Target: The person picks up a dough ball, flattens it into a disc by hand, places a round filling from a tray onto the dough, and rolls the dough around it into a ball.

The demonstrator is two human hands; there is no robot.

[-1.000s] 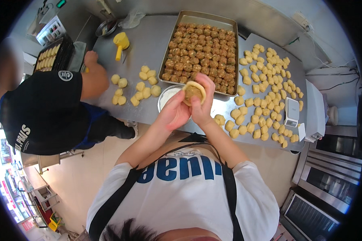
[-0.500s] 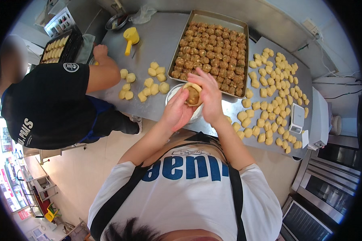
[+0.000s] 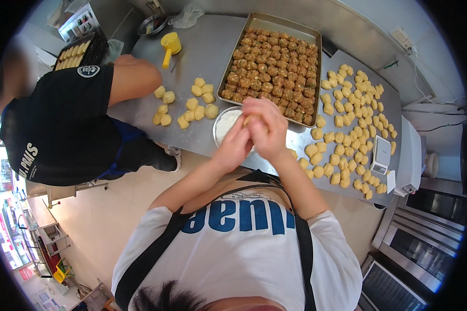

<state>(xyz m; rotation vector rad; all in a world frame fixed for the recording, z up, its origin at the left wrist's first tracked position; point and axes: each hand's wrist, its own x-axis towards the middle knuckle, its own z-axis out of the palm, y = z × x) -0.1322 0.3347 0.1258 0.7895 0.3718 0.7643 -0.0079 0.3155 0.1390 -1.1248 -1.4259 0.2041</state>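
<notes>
Both hands are cupped together in front of me, over the near edge of the metal table. Between them is a filled dough ball [image 3: 249, 119], mostly hidden by fingers; only a bit of pale dough shows. My left hand [image 3: 234, 144] supports it from the left, fingers closed round it. My right hand [image 3: 268, 128] wraps over it from the right, fingers bent across the top. Just under and left of the hands stands a bowl of white flour [image 3: 224, 126], partly covered by them. Behind lies a metal tray [image 3: 291, 26] filled with rows of brown filling balls [image 3: 275, 67].
Many yellow dough pieces [image 3: 340, 136] spread across the right side, beside a white scale [image 3: 382, 152]. More dough pieces [image 3: 192, 103] sit left of the bowl, near a yellow scoop [image 3: 171, 44]. A co-worker [image 3: 62, 124] in black leans over the table's left end.
My right hand has closed over the dough ball, so the brown filling seen earlier is now hidden. The co-worker has leaned in, and their forearm has drawn back.
</notes>
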